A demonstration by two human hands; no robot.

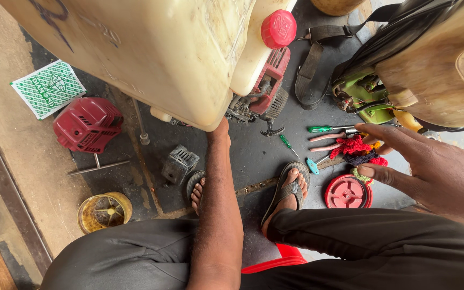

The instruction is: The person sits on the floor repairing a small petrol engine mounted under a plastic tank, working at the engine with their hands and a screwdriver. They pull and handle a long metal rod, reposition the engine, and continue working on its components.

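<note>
One right hand (430, 161) open, fingers spread

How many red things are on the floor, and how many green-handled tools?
Red engine cover: 1
Red round lid: 1
Red screw cap on the cream tank: 1
Red crocheted cloth by the right hand: 1
Green-handled screwdrivers: 2
Total: 6
</note>
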